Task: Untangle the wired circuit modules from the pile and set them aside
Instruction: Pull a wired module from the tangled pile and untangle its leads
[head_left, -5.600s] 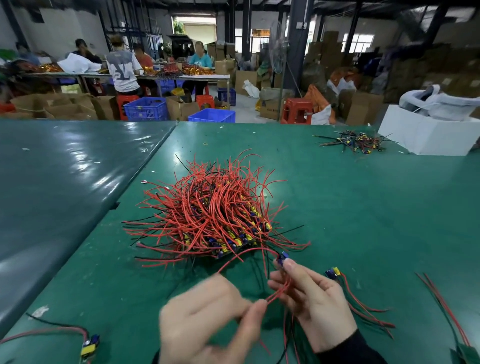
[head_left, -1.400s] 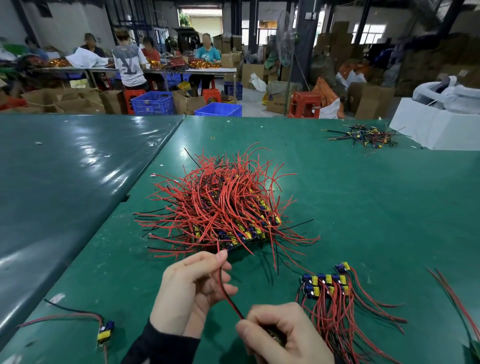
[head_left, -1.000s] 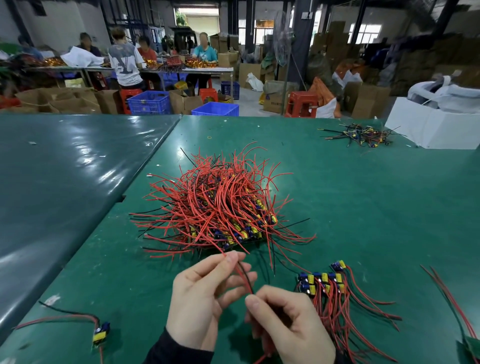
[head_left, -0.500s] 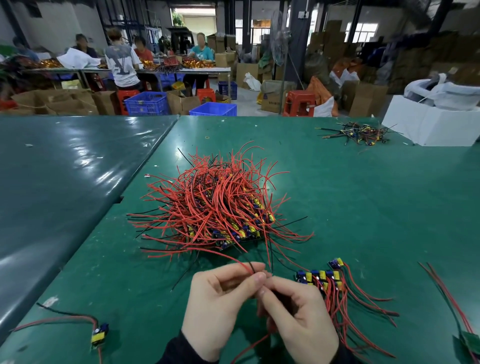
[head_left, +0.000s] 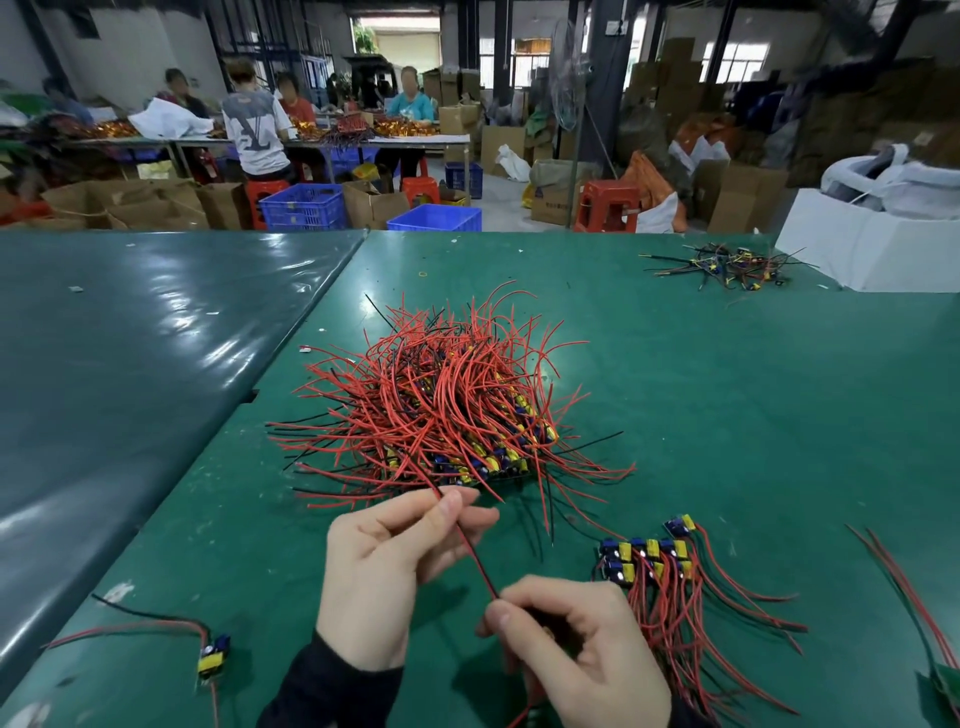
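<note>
1. The pile of wired circuit modules (head_left: 441, 410) lies in the middle of the green table (head_left: 727, 415), a tangle of red and black wires with blue and yellow parts showing along its near edge.
2. The left hand (head_left: 395, 566) is just in front of the pile, its grip pinched together on a red wire (head_left: 470, 551) between thumb and fingertips.
3. That wire runs taut and slanting from the pile's near edge, through the left hand, down to the right hand (head_left: 576, 654).
4. The right hand's grip is curled round the wire's lower end; the module on it seems to be inside the fist, though it is hidden.
5. The sorted modules (head_left: 649, 558) lie in rows just right of the hands, their wires trailing toward the near edge.
6. A single module (head_left: 213, 657) lies apart at the near left.
7. A smaller heap of modules (head_left: 727, 267) lies at the far right, beside a white box (head_left: 872, 249).
</note>
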